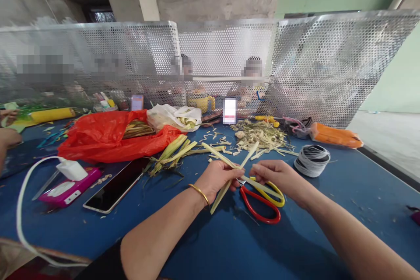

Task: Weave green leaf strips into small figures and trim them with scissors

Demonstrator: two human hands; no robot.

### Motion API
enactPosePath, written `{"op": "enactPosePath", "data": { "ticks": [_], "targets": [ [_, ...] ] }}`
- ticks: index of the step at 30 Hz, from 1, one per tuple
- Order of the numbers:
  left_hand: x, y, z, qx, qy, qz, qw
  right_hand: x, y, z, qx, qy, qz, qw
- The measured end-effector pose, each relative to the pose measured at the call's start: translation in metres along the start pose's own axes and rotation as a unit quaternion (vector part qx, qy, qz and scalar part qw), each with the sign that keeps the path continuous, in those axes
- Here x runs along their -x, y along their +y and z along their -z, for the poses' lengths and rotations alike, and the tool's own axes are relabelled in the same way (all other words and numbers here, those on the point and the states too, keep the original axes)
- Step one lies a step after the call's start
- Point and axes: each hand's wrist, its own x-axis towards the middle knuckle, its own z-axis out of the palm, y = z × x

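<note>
Two pale, flat dried-leaf strips, perhaps corn husk, cross in an X. My left hand (218,179), with a gold bangle at its wrist, pinches the leaf strips (224,194) near their crossing. Just right of it, my right hand (272,175) is closed, thumb against curled fingers. One strip's end runs close below these fingertips; what they pinch, if anything, is hidden. Under my hands lie scissors (261,210) with one red and one yellow handle, their blades mostly covered.
On the blue table (295,245) are a red plastic bag (95,135), husk bundle (170,155), shredded fibre heap (262,135), thread spool (311,160), orange packet (336,135), phone (114,186) and purple power strip (70,188). Behind a perforated metal screen (226,48) sit people. Another person's hand (8,138) shows at left.
</note>
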Motion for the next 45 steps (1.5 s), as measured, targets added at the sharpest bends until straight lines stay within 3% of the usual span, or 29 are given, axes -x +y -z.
{"op": "enactPosePath", "data": {
  "ticks": [5,9,14,16,18,20,21,23,26,28,31,36,41,45],
  "targets": [
    [0.002,-0.004,-0.003,-0.007,-0.052,0.015,0.999,-0.004,0.007,-0.018,-0.265,0.055,-0.044,0.962],
    [0.002,-0.008,-0.004,-0.035,-0.060,-0.002,0.998,-0.004,0.012,-0.028,-0.298,0.081,-0.052,0.950],
    [0.000,-0.009,-0.004,-0.056,-0.052,0.021,0.997,-0.010,0.022,-0.025,-0.204,0.139,-0.031,0.969],
    [0.001,-0.008,-0.004,-0.066,-0.048,0.024,0.996,-0.012,0.023,-0.019,-0.131,0.200,0.003,0.971],
    [0.003,-0.007,-0.004,-0.083,-0.051,0.019,0.995,-0.010,0.020,-0.012,0.000,0.309,0.073,0.948],
    [0.006,-0.008,-0.005,-0.107,-0.065,0.004,0.992,-0.004,0.012,-0.006,0.168,0.381,0.164,0.894],
    [0.007,-0.008,-0.006,-0.117,-0.076,-0.004,0.990,-0.001,0.007,-0.004,0.233,0.370,0.201,0.876],
    [0.009,-0.009,-0.008,-0.127,-0.102,-0.015,0.987,0.005,-0.002,-0.006,0.300,0.273,0.243,0.881],
    [0.010,-0.012,-0.012,-0.131,-0.137,-0.018,0.982,0.009,-0.007,-0.017,0.220,0.084,0.190,0.953],
    [0.011,-0.014,-0.014,-0.141,-0.150,-0.014,0.979,0.009,-0.004,-0.025,0.093,0.021,0.108,0.990],
    [0.012,-0.013,-0.015,-0.138,-0.157,-0.011,0.978,0.007,0.003,-0.032,-0.043,0.046,0.036,0.997],
    [0.013,-0.010,-0.011,-0.162,-0.162,-0.018,0.973,0.005,0.008,-0.036,-0.123,0.117,0.005,0.985],
    [0.014,-0.010,-0.011,-0.172,-0.182,-0.003,0.968,0.005,0.008,-0.041,-0.064,0.177,0.039,0.981],
    [0.014,-0.008,-0.011,-0.165,-0.180,0.001,0.970,0.002,0.008,-0.035,0.038,0.171,0.081,0.981]
  ]
}}
